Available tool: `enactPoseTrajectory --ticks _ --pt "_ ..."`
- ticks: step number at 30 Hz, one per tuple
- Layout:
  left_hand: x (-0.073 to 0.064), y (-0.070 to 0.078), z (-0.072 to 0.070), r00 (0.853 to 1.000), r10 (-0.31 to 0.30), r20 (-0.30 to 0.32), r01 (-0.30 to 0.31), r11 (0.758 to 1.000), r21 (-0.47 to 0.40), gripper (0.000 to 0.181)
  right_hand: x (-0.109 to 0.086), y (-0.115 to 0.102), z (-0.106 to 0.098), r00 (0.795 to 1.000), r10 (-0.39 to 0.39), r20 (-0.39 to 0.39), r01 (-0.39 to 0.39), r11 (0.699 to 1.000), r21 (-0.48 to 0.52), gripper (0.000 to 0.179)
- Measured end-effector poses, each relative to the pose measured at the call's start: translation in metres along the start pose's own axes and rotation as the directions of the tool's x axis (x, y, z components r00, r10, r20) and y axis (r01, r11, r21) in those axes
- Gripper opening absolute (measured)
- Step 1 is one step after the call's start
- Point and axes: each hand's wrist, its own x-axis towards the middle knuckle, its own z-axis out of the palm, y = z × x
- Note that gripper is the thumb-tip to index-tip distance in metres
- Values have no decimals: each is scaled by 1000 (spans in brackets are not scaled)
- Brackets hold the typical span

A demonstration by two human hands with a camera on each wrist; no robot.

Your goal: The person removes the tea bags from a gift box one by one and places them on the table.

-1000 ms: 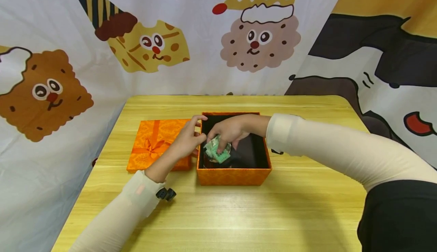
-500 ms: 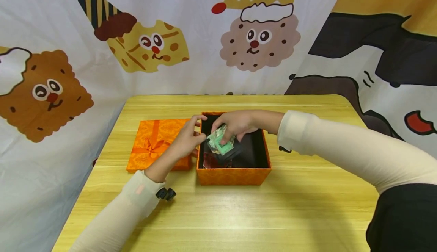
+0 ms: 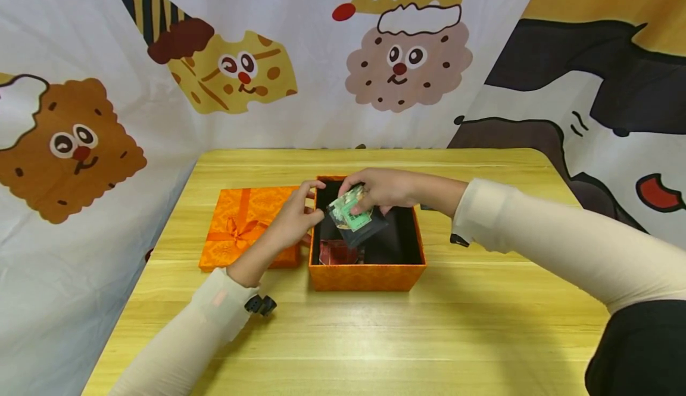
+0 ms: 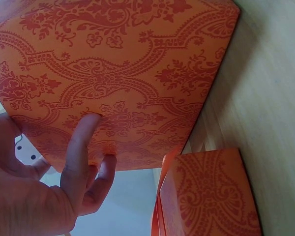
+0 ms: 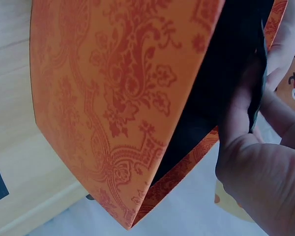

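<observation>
Green-labelled packet (image 3: 356,220) | at mouth of orange box (image 3: 367,278); pinched near upper edge in right grip (image 3: 387,189) | left grip (image 3: 296,212) holding box wall; brace that side, pinch firmly, avoid scraping rim or reddish pack (image 3: 337,252)

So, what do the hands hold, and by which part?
The right hand pinches the green packet near its far edge; the left hand holds the box at its left rim.
</observation>
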Motion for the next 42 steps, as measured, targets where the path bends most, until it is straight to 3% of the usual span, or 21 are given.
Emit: enactPoseTrajectory --ticks 9,23,31,37,42 --pt "0 1 0 1000 10 -2 -10 1000 15 58 -6 6 2 997 -32 -70 38 996 86 36" --pt "0 -1 -1 1000 30 1 -30 999 42 58 -25 20 -8 974 -77 -212 95 993 76 33" --pt "1 -3 0 1000 31 -1 -31 998 46 56 -40 30 -18 957 -60 -282 113 977 178 34" --pt "0 -3 0 1000 21 9 -22 999 35 57 -52 38 -27 944 -26 -329 128 948 293 37" --pt "0 -2 0 1000 28 9 -28 999 37 56 -62 42 -35 934 -23 -357 146 936 322 39"
